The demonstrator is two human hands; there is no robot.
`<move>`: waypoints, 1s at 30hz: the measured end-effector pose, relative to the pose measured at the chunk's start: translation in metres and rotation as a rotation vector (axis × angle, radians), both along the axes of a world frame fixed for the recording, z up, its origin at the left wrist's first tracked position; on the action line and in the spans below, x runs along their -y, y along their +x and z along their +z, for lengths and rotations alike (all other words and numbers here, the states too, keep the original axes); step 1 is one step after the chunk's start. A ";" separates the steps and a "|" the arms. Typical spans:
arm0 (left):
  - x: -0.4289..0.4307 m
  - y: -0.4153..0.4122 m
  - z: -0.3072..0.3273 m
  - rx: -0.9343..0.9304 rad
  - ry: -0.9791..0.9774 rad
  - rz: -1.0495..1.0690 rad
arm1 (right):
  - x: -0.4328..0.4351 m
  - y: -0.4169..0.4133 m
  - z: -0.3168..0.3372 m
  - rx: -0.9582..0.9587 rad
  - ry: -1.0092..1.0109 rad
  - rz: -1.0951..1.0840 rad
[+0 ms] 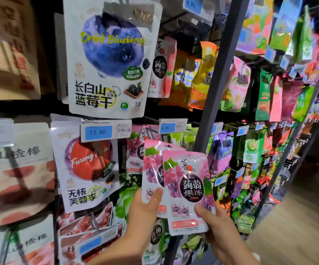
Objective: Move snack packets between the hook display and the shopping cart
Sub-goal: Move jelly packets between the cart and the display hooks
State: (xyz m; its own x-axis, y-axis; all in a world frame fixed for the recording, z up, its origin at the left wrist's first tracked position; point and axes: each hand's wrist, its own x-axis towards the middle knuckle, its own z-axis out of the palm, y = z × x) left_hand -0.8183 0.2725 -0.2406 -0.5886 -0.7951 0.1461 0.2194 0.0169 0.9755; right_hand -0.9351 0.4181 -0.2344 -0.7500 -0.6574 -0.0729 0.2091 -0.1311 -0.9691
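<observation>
While the left hand (145, 209) pinches the rear packet (152, 165), the right hand (218, 232) pinches the front packet (185, 190).

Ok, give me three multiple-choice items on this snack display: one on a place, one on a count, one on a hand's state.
1. Where does the Dried Blueberry packet hang relative to the Furong Plum packet?
A. above it
B. below it
C. to its right

2. How many pink grape packets do the hands hold?
A. one
B. two
C. four

3. The right hand is:
A. flat and empty
B. gripping the front grape packet
C. curled, holding nothing

Key:
1 A: it hangs in the row over the plum packet.
2 B: the left hand holds the rear grape packet, and the right hand holds the front one.
3 B: its thumb pinches the packet's lower part.
</observation>
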 end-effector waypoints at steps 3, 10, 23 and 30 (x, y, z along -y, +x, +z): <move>0.006 -0.001 0.009 0.018 -0.013 0.016 | -0.006 0.000 0.002 -0.005 -0.012 -0.043; 0.016 -0.016 0.012 -0.028 -0.013 0.027 | -0.011 0.003 0.006 -0.017 -0.026 -0.042; 0.036 -0.039 0.005 -0.056 0.029 0.129 | -0.004 -0.001 0.011 -0.064 -0.043 -0.066; 0.058 -0.050 -0.002 0.142 0.032 0.174 | 0.011 -0.008 0.014 -0.081 -0.025 -0.061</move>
